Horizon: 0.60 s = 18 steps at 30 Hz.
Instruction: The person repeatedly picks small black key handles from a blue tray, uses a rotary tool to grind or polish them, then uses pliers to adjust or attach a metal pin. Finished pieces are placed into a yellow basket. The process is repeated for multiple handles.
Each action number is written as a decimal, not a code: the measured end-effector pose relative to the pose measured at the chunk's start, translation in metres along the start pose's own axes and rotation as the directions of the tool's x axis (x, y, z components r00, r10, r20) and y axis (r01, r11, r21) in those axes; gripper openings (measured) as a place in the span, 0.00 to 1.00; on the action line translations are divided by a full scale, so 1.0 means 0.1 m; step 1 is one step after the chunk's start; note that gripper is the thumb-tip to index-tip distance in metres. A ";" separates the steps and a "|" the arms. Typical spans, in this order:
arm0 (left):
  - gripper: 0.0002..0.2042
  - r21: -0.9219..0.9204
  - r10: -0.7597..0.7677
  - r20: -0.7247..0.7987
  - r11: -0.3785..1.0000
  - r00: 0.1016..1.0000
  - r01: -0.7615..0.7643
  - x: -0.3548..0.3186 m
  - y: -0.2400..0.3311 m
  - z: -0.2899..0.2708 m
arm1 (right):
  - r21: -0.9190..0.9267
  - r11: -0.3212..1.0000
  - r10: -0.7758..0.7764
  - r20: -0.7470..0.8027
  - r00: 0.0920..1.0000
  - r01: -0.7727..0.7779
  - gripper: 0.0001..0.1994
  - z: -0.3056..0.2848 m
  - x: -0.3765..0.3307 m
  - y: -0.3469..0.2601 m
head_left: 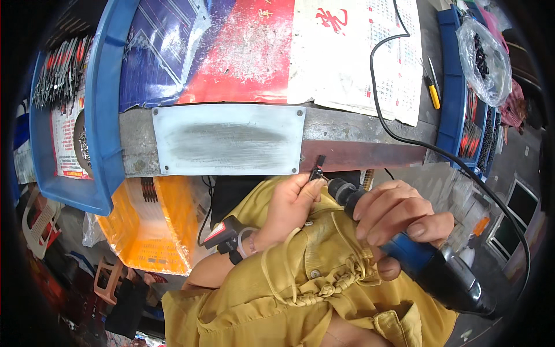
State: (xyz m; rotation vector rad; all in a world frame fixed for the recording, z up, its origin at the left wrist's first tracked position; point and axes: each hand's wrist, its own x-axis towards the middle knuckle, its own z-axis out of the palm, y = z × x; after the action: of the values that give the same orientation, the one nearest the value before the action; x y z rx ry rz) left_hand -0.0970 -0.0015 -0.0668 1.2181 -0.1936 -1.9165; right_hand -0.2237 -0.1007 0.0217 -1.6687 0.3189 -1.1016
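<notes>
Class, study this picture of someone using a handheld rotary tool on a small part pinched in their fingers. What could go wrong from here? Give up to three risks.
1. The left hand pinches the small black part right at the tip of the rotary tool; a slip could hit the fingertips.
2. The work is done just above the yellow garment, whose loose cord might catch.
3. The black cable trails across the bench and could snag, jerking the right hand.

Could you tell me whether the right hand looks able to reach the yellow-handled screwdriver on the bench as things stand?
Probably not right away: the right hand grips a blue rotary tool, and the yellow-handled screwdriver lies far up the bench.
</notes>
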 end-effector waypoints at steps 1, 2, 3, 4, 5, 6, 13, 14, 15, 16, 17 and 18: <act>0.09 -0.004 0.007 -0.003 1.000 1.000 -0.007 0.00 0.01 0.00 | 0.014 1.000 0.006 -0.011 1.000 -0.006 0.26 -0.01 -0.01 0.00; 0.09 -0.009 0.012 -0.007 1.000 1.000 -0.012 0.00 0.01 0.01 | -0.001 1.000 0.017 0.012 1.000 -0.017 0.27 -0.03 -0.02 -0.04; 0.09 -0.004 0.001 -0.005 1.000 1.000 -0.001 0.00 0.02 0.01 | -0.010 1.000 0.018 0.037 0.999 -0.018 0.27 -0.04 -0.02 -0.05; 0.09 0.001 -0.012 -0.001 1.000 1.000 0.012 0.00 0.03 0.00 | -0.019 1.000 0.014 0.048 0.999 -0.013 0.27 -0.03 -0.03 -0.06; 0.09 0.002 -0.008 0.004 1.000 1.000 0.008 0.00 0.04 0.00 | -0.020 1.000 -0.007 0.031 0.999 0.008 0.27 -0.04 -0.03 -0.07; 0.09 -0.011 -0.023 0.012 1.000 1.000 0.023 0.00 0.04 0.00 | 0.087 0.995 -0.039 -0.045 0.998 0.042 0.20 -0.02 -0.03 -0.05; 0.09 -0.028 -0.024 0.015 0.999 1.000 0.024 0.01 0.02 -0.01 | 0.121 0.991 -0.046 -0.065 0.997 0.054 0.19 0.01 -0.04 0.00; 0.08 -0.022 -0.024 0.011 0.999 1.000 0.024 0.01 0.01 -0.01 | 0.125 0.991 -0.046 -0.067 0.997 0.054 0.19 0.01 -0.03 0.00; 0.08 -0.022 -0.031 0.013 0.999 0.999 0.031 0.01 0.01 -0.01 | 0.131 0.990 -0.044 -0.080 0.996 0.054 0.19 0.01 -0.03 0.00; 0.08 -0.020 -0.035 0.011 0.999 0.999 0.035 0.02 0.01 -0.01 | 0.128 0.990 -0.043 -0.073 0.996 0.052 0.19 0.00 -0.03 0.00; 0.08 -0.019 -0.038 0.009 0.999 0.999 0.038 0.02 0.01 -0.01 | 0.127 0.991 -0.041 -0.077 0.996 0.050 0.19 0.00 -0.03 -0.01; 0.08 -0.013 -0.027 0.012 1.000 1.000 0.027 0.02 0.01 -0.01 | 0.128 0.991 -0.035 -0.070 0.997 0.044 0.18 0.00 -0.02 -0.01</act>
State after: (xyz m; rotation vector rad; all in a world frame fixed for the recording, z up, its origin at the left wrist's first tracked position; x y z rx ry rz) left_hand -0.0964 -0.0031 -0.0683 1.2070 -0.1713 -1.9453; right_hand -0.2250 -0.0989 0.0211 -1.5310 0.2533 -1.1851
